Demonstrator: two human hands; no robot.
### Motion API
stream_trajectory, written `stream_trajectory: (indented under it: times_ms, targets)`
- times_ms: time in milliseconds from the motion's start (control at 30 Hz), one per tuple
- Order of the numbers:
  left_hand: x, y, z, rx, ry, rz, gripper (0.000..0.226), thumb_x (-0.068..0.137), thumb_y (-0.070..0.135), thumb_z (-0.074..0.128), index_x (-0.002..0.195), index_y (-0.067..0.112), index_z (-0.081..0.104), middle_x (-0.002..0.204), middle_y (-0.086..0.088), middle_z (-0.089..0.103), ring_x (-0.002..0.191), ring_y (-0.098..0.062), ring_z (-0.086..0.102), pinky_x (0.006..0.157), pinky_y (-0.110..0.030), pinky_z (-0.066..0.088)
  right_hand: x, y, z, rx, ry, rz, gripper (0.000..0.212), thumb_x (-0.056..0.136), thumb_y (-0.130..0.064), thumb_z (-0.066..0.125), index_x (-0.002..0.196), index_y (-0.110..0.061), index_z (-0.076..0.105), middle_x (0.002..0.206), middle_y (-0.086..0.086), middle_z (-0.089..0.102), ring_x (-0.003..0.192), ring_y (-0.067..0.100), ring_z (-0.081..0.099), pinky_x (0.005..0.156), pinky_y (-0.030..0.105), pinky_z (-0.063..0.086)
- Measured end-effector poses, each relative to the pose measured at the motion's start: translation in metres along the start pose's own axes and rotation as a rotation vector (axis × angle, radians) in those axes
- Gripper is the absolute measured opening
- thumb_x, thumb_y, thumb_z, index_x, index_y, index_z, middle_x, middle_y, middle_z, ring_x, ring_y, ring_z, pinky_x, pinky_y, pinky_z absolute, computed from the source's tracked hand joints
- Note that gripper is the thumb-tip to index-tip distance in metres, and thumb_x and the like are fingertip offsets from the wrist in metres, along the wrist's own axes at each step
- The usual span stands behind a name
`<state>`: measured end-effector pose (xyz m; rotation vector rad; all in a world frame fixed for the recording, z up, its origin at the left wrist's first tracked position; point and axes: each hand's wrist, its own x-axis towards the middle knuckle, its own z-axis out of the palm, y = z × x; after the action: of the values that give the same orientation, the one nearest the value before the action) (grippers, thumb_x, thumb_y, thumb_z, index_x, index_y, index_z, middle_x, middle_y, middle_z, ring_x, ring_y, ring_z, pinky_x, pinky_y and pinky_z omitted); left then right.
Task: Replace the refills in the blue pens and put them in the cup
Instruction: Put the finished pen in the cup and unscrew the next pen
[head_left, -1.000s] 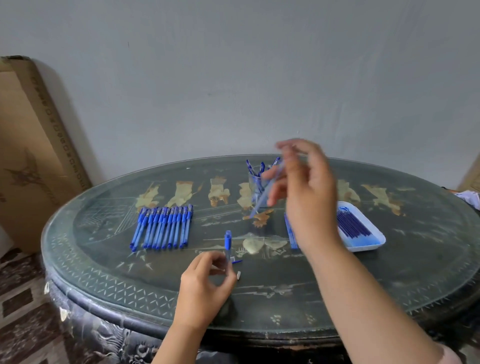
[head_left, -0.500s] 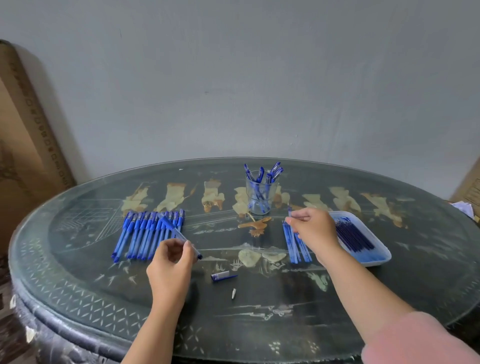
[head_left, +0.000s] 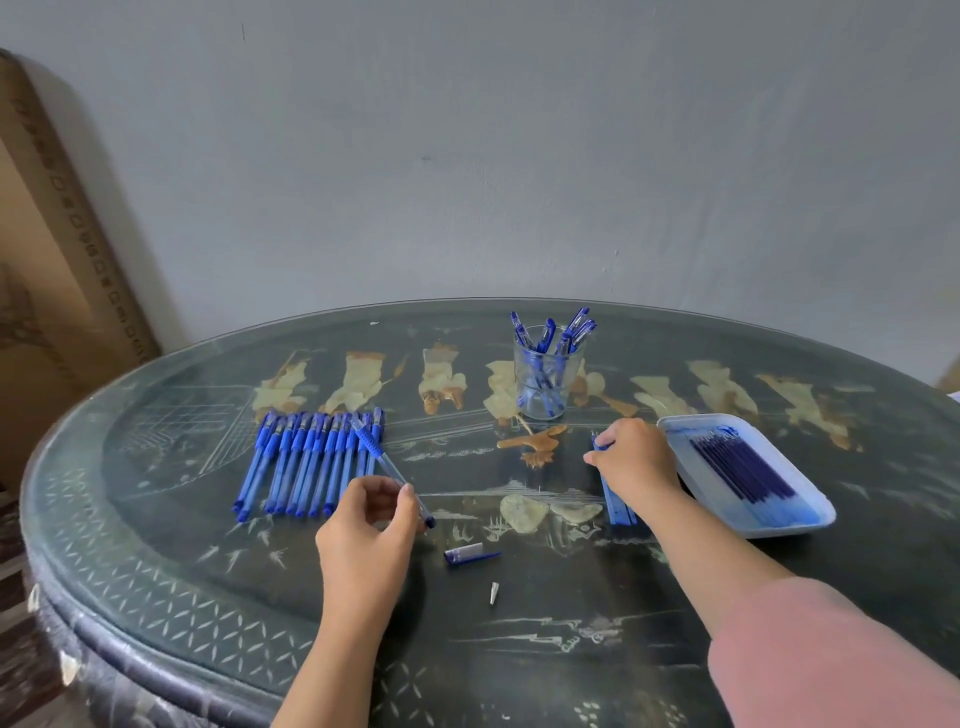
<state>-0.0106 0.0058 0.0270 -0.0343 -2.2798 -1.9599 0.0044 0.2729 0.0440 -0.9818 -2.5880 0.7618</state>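
Fingertips of my left hand (head_left: 366, 525) pinch a blue pen barrel (head_left: 389, 465) near its lower end, the grip end angled up over the row of waiting pens (head_left: 311, 462), which lies left of the glass cup (head_left: 545, 376). My right hand (head_left: 636, 460) rests in front of the cup, fingers curled onto the top of a small bundle of refills (head_left: 615, 499); whether they have closed on just one I cannot tell. A loose cap (head_left: 470, 553) and metal tip (head_left: 494, 593) lie nearer me than the cup. I judge the refill light, thin and bendy, so I should take it near the middle and feed it straight; the barrel is stiff and smooth, best held by its ribbed grip
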Motion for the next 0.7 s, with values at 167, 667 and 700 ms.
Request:
stream_trajectory:
  times_ms: [167, 667, 700]
  targets:
    - [-0.002, 0.004, 0.000, 0.012, -0.006, -0.002, 0.006, 0.088, 0.018, 0.069, 0.083, 0.020, 0.064, 0.077, 0.000, 0.071, 0.076, -0.019, 0.070, 0.081, -0.045, 0.058, 0.001, 0.004, 0.002, 0.028, 0.006, -0.049, 0.020, 0.083, -0.013, 0.075, 0.093, 0.004, 0.071, 0.103, 0.008, 0.070, 0.089, 0.024, 0.063, 0.073, 0.028, 0.046]
    - [-0.004, 0.006, -0.001, 0.078, -0.006, 0.037, 0.006, 0.088, 0.019, 0.068, 0.085, 0.021, 0.063, 0.079, 0.000, 0.070, 0.080, -0.019, 0.068, 0.082, -0.042, 0.056, -0.004, 0.055, -0.042, -0.173, 0.311, 0.022, 0.034, 0.091, -0.006, 0.050, 0.059, -0.016, 0.048, 0.063, 0.002, 0.050, 0.065, 0.026, 0.047, 0.047, 0.026, 0.029]
    - [-0.005, 0.007, -0.001, 0.086, -0.003, 0.049, 0.006, 0.088, 0.019, 0.068, 0.085, 0.020, 0.063, 0.079, 0.000, 0.069, 0.079, -0.019, 0.068, 0.082, -0.041, 0.056, -0.004, 0.064, -0.050, -0.258, 0.298, 0.089, 0.028, 0.091, -0.007, 0.048, 0.065, -0.013, 0.057, 0.070, 0.007, 0.057, 0.070, 0.029, 0.052, 0.050, 0.027, 0.032]
